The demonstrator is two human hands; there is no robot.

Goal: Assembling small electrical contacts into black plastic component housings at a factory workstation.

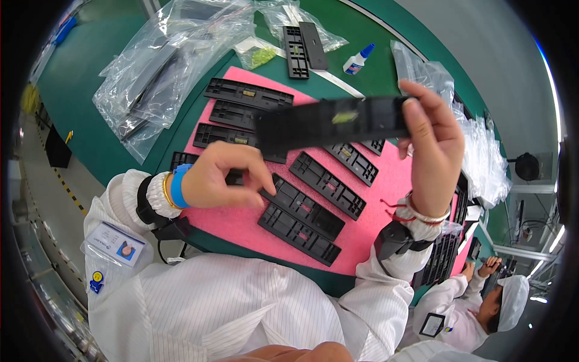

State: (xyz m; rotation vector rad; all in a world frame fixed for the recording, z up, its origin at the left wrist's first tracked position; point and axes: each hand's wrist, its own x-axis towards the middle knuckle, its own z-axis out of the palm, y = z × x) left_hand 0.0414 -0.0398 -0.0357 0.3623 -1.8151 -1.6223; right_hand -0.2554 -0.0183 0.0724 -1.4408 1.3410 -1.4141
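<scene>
R hand (433,133) pinches blk strip (307,128), yel-green patch (345,117) poss. label, blurred; L hand (218,175) half-curled, narrow; labelled bottle (357,61) beyond R hand.

A long black plastic panel (307,128) was raised over the pink mat (377,223), pinched at its right end by the right hand (435,130), its left end slightly lower. A blurred yellow-green patch (345,117) marked its face. Near the left hand (218,176), a black ribbed tray (316,215) lay slantwise on the mat.
</scene>
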